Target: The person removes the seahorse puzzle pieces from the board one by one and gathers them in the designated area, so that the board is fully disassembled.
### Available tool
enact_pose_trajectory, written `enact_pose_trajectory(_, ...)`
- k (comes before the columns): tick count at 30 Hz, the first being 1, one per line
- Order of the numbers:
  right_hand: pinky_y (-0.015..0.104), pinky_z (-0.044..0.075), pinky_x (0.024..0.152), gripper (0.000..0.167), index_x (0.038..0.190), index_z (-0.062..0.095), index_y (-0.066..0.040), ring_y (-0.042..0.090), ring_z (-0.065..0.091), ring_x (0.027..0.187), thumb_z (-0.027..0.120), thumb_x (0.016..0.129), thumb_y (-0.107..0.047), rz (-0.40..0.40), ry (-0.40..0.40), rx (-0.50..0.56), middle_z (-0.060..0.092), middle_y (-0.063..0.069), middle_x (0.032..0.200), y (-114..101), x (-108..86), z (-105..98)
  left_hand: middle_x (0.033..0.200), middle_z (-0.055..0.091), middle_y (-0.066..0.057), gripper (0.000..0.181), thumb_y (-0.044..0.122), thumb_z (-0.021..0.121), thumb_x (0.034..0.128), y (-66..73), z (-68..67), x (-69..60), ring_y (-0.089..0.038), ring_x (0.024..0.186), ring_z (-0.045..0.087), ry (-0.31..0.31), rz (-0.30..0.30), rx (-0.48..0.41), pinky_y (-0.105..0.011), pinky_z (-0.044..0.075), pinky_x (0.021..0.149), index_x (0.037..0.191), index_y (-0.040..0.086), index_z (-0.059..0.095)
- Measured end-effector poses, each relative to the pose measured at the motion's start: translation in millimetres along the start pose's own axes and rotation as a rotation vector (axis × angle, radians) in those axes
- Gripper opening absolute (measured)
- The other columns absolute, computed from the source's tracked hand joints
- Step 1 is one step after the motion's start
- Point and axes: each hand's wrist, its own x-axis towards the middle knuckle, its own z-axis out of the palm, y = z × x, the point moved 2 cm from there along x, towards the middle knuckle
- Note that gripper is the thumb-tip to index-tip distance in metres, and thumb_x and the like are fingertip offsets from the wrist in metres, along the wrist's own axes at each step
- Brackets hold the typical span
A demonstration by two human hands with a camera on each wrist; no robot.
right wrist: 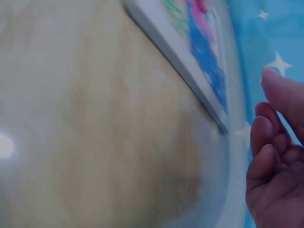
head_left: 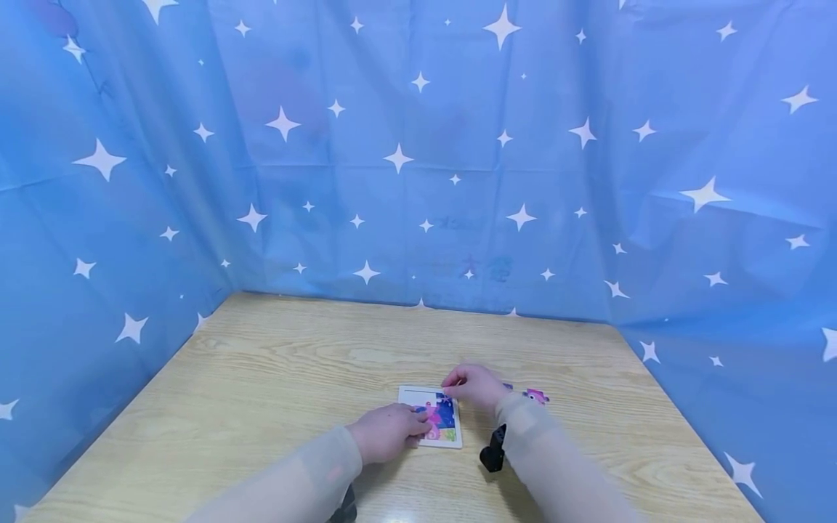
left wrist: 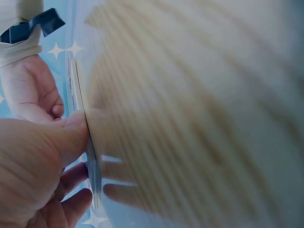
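Note:
A picture jigsaw puzzle in a white tray (head_left: 459,436) lies on the table, with pink, dark blue and green parts showing. White backing shows at its upper left. My left hand (head_left: 388,431) holds the tray's left side. In the left wrist view its thumb (left wrist: 75,135) lies against the tray's edge, while the other fingers reach over the top. At the tray's far right corner is my right hand (head_left: 479,388), thumb and index fingertips close together. Whether a piece is between them is not clear. Its other fingers (right wrist: 262,135) are curled in the right wrist view.
A pink loose puzzle piece (head_left: 536,396) lies on the table right of the right hand. Another dark piece (head_left: 508,386) is partly hidden behind that wrist. The wooden table (head_left: 294,356) is bounded by a blue star-patterned curtain (head_left: 392,218) at the back and sides.

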Motion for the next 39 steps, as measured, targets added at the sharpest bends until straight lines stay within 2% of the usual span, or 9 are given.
enact_pose_trajectory(6, 0.034, 0.046, 0.079, 0.005, 0.088, 0.071, -0.012, 0.012, 0.055, 0.081, 0.073, 0.086, -0.017, -0.067, -0.078, -0.064, 0.064, -0.006, 0.086, -5, 1.2, 13, 0.138, 0.053, 0.006, 0.038, 0.021, 0.063, 0.0932, -0.7, -1.2, -1.3, -0.016, 0.125, 0.051, 0.005, 0.023, 0.009, -0.031, 0.043, 0.102, 0.131, 0.018, 0.061)
enact_pose_trajectory(10, 0.033, 0.047, 0.077, 0.003, 0.086, 0.07, -0.012, 0.011, 0.054, 0.078, 0.073, 0.086, -0.013, -0.103, -0.11, -0.127, 0.062, -0.006, 0.082, -8, 0.8, 16, 0.135, 0.056, 0.006, 0.037, 0.022, 0.064, 0.092, -0.3, -2.7, -0.9, -0.016, 0.122, 0.053, 0.014, 0.037, 0.043, -0.03, 0.044, 0.101, 0.129, 0.019, 0.063)
enact_pose_trajectory(18, 0.035, 0.048, 0.078, 0.005, 0.084, 0.069, -0.009, 0.012, 0.054, 0.078, 0.072, 0.087, -0.013, -0.078, -0.114, -0.158, 0.061, -0.004, 0.082, -16, -4.7, 15, 0.123, 0.064, 0.007, 0.032, 0.027, 0.065, 0.0924, 1.1, 0.0, 4.9, -0.013, 0.114, 0.059, 0.043, 0.073, 0.15, -0.028, 0.046, 0.098, 0.124, 0.019, 0.067)
enact_pose_trajectory(23, 0.036, 0.048, 0.08, 0.006, 0.084, 0.07, -0.009, 0.01, 0.054, 0.079, 0.072, 0.086, -0.013, -0.077, -0.1, -0.161, 0.062, -0.005, 0.083, -16, -5.9, 15, 0.117, 0.067, 0.006, 0.026, 0.024, 0.066, 0.0922, 1.6, 1.0, 10.4, -0.009, 0.108, 0.061, 0.018, 0.08, 0.137, -0.024, 0.048, 0.093, 0.117, 0.018, 0.071)
enact_pose_trajectory(27, 0.035, 0.049, 0.078, 0.005, 0.083, 0.071, -0.008, 0.01, 0.055, 0.078, 0.073, 0.086, -0.012, -0.086, -0.098, -0.16, 0.063, -0.005, 0.082, -16, -6.2, 14, 0.102, 0.068, 0.01, 0.019, 0.021, 0.068, 0.0908, 3.1, -2.2, 12.3, -0.003, 0.094, 0.062, 0.011, 0.088, 0.112, -0.02, 0.05, 0.085, 0.109, 0.018, 0.072)
enact_pose_trajectory(29, 0.035, 0.049, 0.078, 0.004, 0.083, 0.071, -0.009, 0.01, 0.055, 0.078, 0.073, 0.086, -0.011, -0.09, -0.099, -0.158, 0.063, -0.005, 0.082, -16, -6.4, 14, 0.098, 0.067, 0.011, 0.022, 0.021, 0.069, 0.0902, 3.4, -2.9, 12.1, -0.003, 0.09, 0.061, 0.021, 0.098, 0.107, -0.019, 0.05, 0.083, 0.112, 0.018, 0.071)
enact_pose_trajectory(36, 0.035, 0.049, 0.078, 0.005, 0.082, 0.07, -0.009, 0.01, 0.054, 0.078, 0.073, 0.085, -0.01, -0.086, -0.09, -0.17, 0.062, -0.005, 0.082, -18, -7.1, 15, 0.123, 0.063, 0.001, 0.033, 0.02, 0.064, 0.0932, 6.3, -2.4, 5.5, -0.012, 0.109, 0.061, 0.065, 0.145, 0.169, -0.024, 0.049, 0.092, 0.126, 0.016, 0.066)
enact_pose_trajectory(39, 0.035, 0.048, 0.077, 0.006, 0.081, 0.069, -0.01, 0.011, 0.054, 0.078, 0.073, 0.085, -0.009, -0.079, -0.085, -0.167, 0.062, -0.005, 0.081, -18, -7.6, 15, 0.119, 0.062, 0.001, 0.033, 0.02, 0.064, 0.0936, 7.3, -1.6, 3.1, -0.012, 0.107, 0.061, 0.083, 0.133, 0.165, -0.023, 0.049, 0.091, 0.126, 0.016, 0.066)
